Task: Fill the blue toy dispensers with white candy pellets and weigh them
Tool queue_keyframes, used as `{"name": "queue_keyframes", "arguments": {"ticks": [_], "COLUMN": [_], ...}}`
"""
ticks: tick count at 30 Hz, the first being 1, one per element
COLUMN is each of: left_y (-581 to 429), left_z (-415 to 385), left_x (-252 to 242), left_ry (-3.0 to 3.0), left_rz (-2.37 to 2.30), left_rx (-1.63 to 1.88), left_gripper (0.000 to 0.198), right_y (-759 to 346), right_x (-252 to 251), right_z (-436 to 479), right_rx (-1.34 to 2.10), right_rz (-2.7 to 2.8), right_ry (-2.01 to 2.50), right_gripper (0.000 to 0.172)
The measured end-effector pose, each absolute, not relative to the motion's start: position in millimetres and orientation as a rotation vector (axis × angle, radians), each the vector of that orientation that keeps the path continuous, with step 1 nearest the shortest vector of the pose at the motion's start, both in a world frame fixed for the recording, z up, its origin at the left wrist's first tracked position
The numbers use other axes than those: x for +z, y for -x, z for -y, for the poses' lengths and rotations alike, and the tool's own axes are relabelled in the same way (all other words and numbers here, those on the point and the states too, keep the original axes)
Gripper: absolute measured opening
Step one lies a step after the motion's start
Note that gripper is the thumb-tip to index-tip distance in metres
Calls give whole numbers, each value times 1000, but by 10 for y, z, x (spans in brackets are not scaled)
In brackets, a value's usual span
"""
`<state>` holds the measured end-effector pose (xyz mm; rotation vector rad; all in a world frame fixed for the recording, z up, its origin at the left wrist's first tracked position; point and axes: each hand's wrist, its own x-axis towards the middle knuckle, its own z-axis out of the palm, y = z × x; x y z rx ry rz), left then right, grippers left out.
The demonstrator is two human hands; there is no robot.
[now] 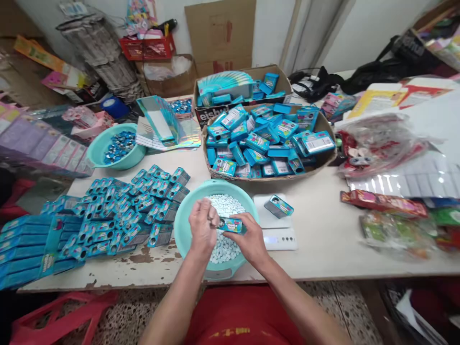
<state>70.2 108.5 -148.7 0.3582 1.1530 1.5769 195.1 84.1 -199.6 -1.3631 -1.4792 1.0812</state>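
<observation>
My right hand [250, 239] grips a small blue candy box [232, 224] over a teal bowl [187, 215] full of small white-blue pellets [226, 205]. My left hand [202, 227] is curled at the box's left end, its fingertips pinched there; what they pinch is hidden. Both hands hover above the pellets. Another small blue box [278, 207] lies on a white scale [276, 232] just right of the bowl.
Rows of filled blue boxes [125, 211] lie to the left. A woven basket [325, 160] heaped with blue boxes stands behind the bowl, a cardboard box [283, 79] behind it. A second teal bowl [97, 153] sits far left. Wrapped packets [384, 203] clutter the right.
</observation>
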Motion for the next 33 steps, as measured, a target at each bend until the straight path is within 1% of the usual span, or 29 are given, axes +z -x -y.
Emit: {"name": "queue_keyframes", "arguments": {"ticks": [2, 4, 6, 8, 10, 12, 14, 16, 18, 22, 23, 25, 27, 29, 32, 33], "left_y": [-582, -477, -424, -422, -448, -497, -592, -759, -1002, -1576, -1695, -1857, -1898, -1832, -1630, -1557], "left_z": [-1082, -1073, -1032, -957, -890, -879, -954, -1105, -1300, -1682, -1757, -1863, -1893, -1834, -1586, -1475], "left_x": [-1562, -1761, -2043, -2315, -2490, -2528, -2441, -2289, -2153, -2137, -2180, -2268, -2299, -2243, -2053, -1990], "left_ry": [-426, -662, -963, -1190, -1346, -1469, -1459, -1411, -1449, -1720, -1761, -1777, -1726, -1656, -1515, -1445], "left_rz": [-1205, -1419, -1640, -1720, -1751, -1812, -1797, -1682, -1517, -1168, -1122, -1105, -1133, -1149, -1153, -1148], "left_rx": [1594, 1509, 1273, 1036, 886, 797, 832, 925, 970, 844, 790, 700, 687, 751, 828, 833], "left_gripper": [35, 30, 27, 22, 17, 16, 15, 12, 14, 40, 43, 38, 30, 28, 33, 34], "right_y": [-2025, -2126, -2235, -2350, -2487, -2659, -2868, -3103, -3350, -3833, -3943, -4130, -4243, -4241, -3988, -3847], "right_x": [-1985, -1959, -1928, -1908, -1911, -1930, -1951, -1968, -2005, -2267, -2368, -2561, -2665, -2620, -2309, -2178], "right_z": [-806, -717, -576, -407, -237, -88, 30, 107, 126, -48, -125, -284, -412, -494, -575, -606], "right_rx": [1127, 1184, 1256, 1317, 1358, 1369, 1348, 1288, 1194, 804, 691, 555, 531, 442, 226, 275], "right_rz": [1388, 1323, 1296, 1290, 1271, 1213, 1113, 1009, 891, 669, 643, 612, 623, 741, 1060, 1175], "right_ry": [1326, 1302, 1286, 1284, 1316, 1379, 1461, 1570, 1714, 1941, 1966, 1995, 2025, 2048, 1963, 1900], "right_gripper": [37, 38, 40, 41, 41, 40, 39, 38, 40, 52, 55, 60, 63, 67, 78, 80]}}
